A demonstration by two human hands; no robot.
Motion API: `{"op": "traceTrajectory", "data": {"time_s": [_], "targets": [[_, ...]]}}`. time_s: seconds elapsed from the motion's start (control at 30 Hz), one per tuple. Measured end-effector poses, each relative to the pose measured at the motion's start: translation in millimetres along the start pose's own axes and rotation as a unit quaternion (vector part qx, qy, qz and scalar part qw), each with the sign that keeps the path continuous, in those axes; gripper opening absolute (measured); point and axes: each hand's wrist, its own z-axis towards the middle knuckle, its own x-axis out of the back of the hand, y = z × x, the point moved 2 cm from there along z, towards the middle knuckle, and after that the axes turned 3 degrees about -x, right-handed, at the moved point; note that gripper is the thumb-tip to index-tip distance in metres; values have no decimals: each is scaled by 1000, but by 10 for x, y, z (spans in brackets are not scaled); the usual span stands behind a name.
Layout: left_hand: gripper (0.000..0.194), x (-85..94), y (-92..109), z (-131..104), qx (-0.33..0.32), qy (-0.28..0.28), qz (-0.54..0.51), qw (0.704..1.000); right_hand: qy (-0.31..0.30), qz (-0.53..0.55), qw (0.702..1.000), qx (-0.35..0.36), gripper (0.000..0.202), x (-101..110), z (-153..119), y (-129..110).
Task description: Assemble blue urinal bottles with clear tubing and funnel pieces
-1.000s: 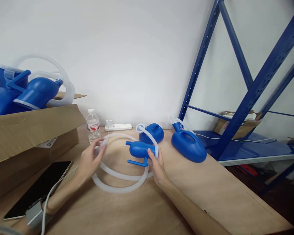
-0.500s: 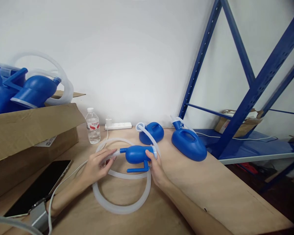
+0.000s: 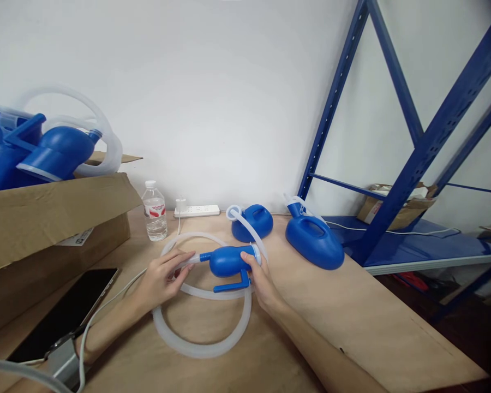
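My right hand [image 3: 262,277] is closed round the white-rimmed end of a blue plastic urinal head [image 3: 228,261], a rounded piece with a flat handle below it. On its left side a ribbed spout points at a clear hose [image 3: 194,258]. My left hand [image 3: 166,277] pinches the hose close to its end, at the spout; whether the end sits over the spout's tip I cannot tell. The rest of the hose lies coiled on the table under both hands. Behind them stand two blue urinal bottles, one short [image 3: 258,222] and one longer [image 3: 314,242] with a neck.
At the left, a cardboard box [image 3: 57,218] holds several blue urinal parts [image 3: 63,150] and hoses. Nearby are a water bottle [image 3: 155,212], a power strip [image 3: 197,210] and a dark tablet [image 3: 67,311]. A white cable crosses my left forearm. A blue rack [image 3: 409,243] stands right.
The urinal head tilts slightly, its handle a little lower than before. Both hands keep their grips and nearly the same places.
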Motion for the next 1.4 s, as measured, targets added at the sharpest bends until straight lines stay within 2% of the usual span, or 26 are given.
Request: {"op": "traceTrajectory", "data": {"time_s": [0.13, 0.3, 0.4, 0.53, 0.67, 0.8, 1.03, 1.27, 1.4], "targets": [[24, -9, -20, -10, -6, -24, -16, 1000, -13, -38, 999, -9, 55, -11, -19, -25], [25, -8, -29, -5, 10, -31, -38, 999, 10, -54, 998, -9, 53, 14, -29, -25], [28, -6, -52, -22, 9, -45, -51, 998, 3, -62, 998, -17, 51, 36, -17, -1], [31, -30, -112, -74, -2, -57, -47, 997, 7, -66, 997, -28, 62, 47, -13, 10], [32, -63, -98, -92, -11, -55, -42, 998, 3, -66, 998, -19, 57, 33, -23, -6], [29, -69, 3, -65, -15, -22, -36, 999, -15, -42, 999, -31, 43, 33, -30, -15], [28, -71, 131, -38, -47, -4, -36, 998, -35, -73, 995, -66, 47, 51, -57, -44], [25, -73, 91, -19, -49, 14, -17, 999, -23, -70, 994, -78, 51, 29, -33, 21], [25, -138, 6, -11, -32, -19, -19, 999, -17, -61, 995, -76, 55, 7, 5, 67]]}}
